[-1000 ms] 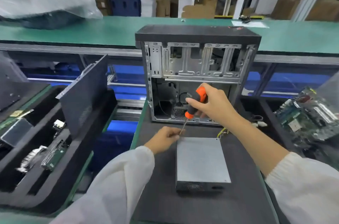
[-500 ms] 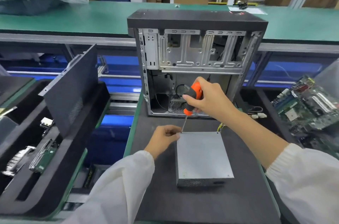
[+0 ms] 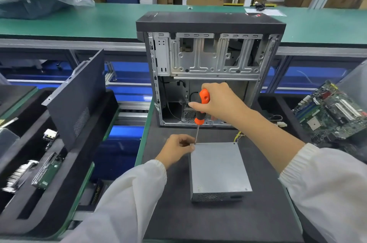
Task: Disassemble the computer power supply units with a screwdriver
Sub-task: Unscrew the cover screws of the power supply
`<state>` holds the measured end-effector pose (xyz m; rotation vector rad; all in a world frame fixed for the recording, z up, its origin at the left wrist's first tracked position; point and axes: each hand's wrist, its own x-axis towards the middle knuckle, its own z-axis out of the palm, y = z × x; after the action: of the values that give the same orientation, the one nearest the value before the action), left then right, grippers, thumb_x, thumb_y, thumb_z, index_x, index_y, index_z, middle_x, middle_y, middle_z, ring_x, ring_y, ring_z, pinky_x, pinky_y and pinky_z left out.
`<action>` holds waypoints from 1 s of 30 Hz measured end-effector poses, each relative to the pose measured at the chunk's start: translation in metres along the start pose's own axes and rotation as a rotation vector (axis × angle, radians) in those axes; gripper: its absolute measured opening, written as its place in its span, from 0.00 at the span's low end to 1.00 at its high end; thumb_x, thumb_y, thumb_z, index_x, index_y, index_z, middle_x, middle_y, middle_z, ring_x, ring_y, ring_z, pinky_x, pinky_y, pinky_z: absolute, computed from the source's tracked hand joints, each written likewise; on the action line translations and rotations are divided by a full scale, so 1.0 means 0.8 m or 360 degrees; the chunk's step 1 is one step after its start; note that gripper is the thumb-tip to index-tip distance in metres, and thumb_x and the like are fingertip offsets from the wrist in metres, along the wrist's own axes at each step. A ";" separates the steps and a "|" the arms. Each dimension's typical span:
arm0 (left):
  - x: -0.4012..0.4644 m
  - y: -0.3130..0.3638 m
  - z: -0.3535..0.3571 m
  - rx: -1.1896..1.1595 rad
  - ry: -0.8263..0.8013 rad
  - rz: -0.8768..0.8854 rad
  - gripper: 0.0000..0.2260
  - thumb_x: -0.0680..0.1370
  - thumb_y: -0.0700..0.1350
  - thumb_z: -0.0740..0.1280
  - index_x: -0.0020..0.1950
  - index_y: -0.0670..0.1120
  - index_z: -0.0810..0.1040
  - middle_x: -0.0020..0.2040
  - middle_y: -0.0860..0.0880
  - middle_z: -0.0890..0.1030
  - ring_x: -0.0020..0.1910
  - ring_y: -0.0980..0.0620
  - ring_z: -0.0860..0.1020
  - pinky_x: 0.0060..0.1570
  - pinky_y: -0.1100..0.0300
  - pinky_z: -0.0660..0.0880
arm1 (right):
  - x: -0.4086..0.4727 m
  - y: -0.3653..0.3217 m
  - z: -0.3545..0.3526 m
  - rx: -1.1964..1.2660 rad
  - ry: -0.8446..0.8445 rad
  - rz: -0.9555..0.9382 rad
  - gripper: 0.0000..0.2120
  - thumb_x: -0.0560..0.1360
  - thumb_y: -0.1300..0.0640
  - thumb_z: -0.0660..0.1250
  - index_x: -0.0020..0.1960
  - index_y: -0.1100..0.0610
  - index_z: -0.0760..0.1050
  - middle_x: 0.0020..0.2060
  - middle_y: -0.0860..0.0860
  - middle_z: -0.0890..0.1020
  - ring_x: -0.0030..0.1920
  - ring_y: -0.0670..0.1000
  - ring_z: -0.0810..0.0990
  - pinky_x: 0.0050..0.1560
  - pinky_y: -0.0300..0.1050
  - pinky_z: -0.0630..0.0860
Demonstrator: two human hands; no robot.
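A grey metal power supply unit lies flat on the dark mat in front of me. My right hand grips the orange-and-black handle of a screwdriver, held nearly upright with its tip at the unit's far left corner. My left hand sits at that same corner, its fingers curled against the shaft near the tip and the unit's edge. Yellow wires stick out behind the unit.
An open, stripped computer case stands upright just behind the unit. A black side panel leans in a foam tray of parts on the left. Green motherboards are piled at the right. A green bench runs across behind.
The view shifts a little between frames. Both hands stay at the unit's far left corner, and the screwdriver stands slightly more upright on it.
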<state>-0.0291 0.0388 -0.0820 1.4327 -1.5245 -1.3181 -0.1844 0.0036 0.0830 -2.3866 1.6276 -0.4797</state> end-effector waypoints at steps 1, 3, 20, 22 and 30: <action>0.000 0.004 0.000 -0.0040 -0.0006 0.0049 0.10 0.76 0.37 0.71 0.57 0.44 0.82 0.51 0.49 0.84 0.52 0.52 0.82 0.60 0.58 0.77 | 0.003 0.000 -0.003 0.0029 -0.0052 -0.0003 0.21 0.73 0.41 0.69 0.35 0.50 0.61 0.30 0.47 0.70 0.35 0.52 0.76 0.34 0.42 0.67; 0.002 0.016 0.000 -0.0158 -0.0011 0.0158 0.09 0.76 0.37 0.71 0.55 0.47 0.82 0.49 0.51 0.85 0.51 0.54 0.83 0.56 0.61 0.77 | 0.005 -0.001 -0.008 0.0127 -0.0178 -0.0032 0.19 0.72 0.44 0.72 0.36 0.51 0.63 0.32 0.47 0.73 0.33 0.52 0.81 0.29 0.39 0.69; 0.007 0.032 0.010 0.0101 0.0057 0.0229 0.09 0.79 0.40 0.67 0.41 0.47 0.83 0.40 0.50 0.85 0.40 0.57 0.82 0.49 0.65 0.77 | 0.025 -0.038 -0.050 -0.0492 -0.0855 0.0181 0.34 0.75 0.30 0.55 0.42 0.64 0.72 0.24 0.56 0.80 0.22 0.54 0.81 0.34 0.45 0.80; 0.008 0.030 0.009 0.0058 0.0036 0.0207 0.07 0.79 0.38 0.67 0.44 0.47 0.82 0.42 0.50 0.85 0.43 0.55 0.83 0.53 0.62 0.78 | 0.028 -0.037 -0.041 -0.0598 -0.0748 0.0052 0.29 0.80 0.37 0.53 0.37 0.62 0.70 0.21 0.54 0.77 0.21 0.52 0.77 0.37 0.46 0.79; 0.007 0.028 0.012 -0.0072 0.0034 0.0239 0.07 0.80 0.36 0.65 0.51 0.45 0.82 0.46 0.47 0.85 0.47 0.53 0.84 0.54 0.61 0.78 | 0.026 -0.028 -0.057 -0.0779 -0.1011 -0.0403 0.09 0.77 0.60 0.63 0.57 0.54 0.74 0.50 0.51 0.73 0.49 0.55 0.74 0.46 0.49 0.73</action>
<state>-0.0459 0.0332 -0.0642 1.2746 -1.5465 -1.2353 -0.1755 -0.0072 0.1364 -2.6815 1.2469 0.6658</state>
